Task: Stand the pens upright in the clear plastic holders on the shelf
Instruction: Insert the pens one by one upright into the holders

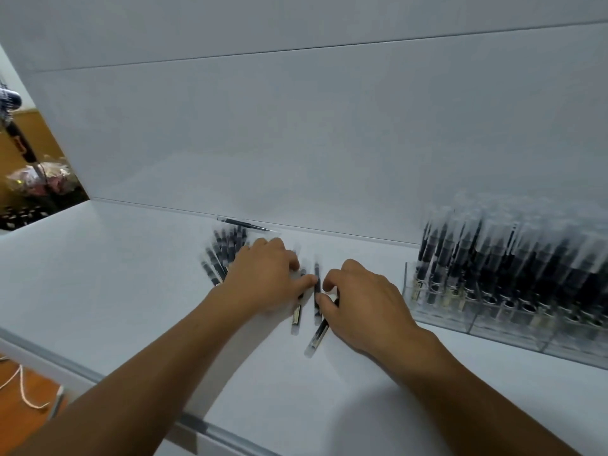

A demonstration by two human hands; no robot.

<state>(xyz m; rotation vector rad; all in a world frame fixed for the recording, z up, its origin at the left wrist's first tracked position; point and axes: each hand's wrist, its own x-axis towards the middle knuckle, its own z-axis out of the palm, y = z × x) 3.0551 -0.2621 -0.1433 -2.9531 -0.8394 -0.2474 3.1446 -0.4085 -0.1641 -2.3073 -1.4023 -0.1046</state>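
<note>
Several black pens with frosted caps lie flat in a loose pile (221, 255) on the white shelf (115, 291). My left hand (263, 278) rests palm down over the pile, its thumb touching a pen. My right hand (358, 301) pinches one pen (317, 284) between thumb and forefinger; two more pens (317, 337) lie beside and under it. At the right stand clear plastic holders (487, 320), filled with several upright pens (493, 258). A single pen (245, 223) lies against the back wall.
The shelf's front edge (204, 426) has a grey metal rim. The white back panel (296, 143) rises just behind the pile. Left of the shelf is a wooden floor with a white cord (23, 390) and wrapped goods (42, 179).
</note>
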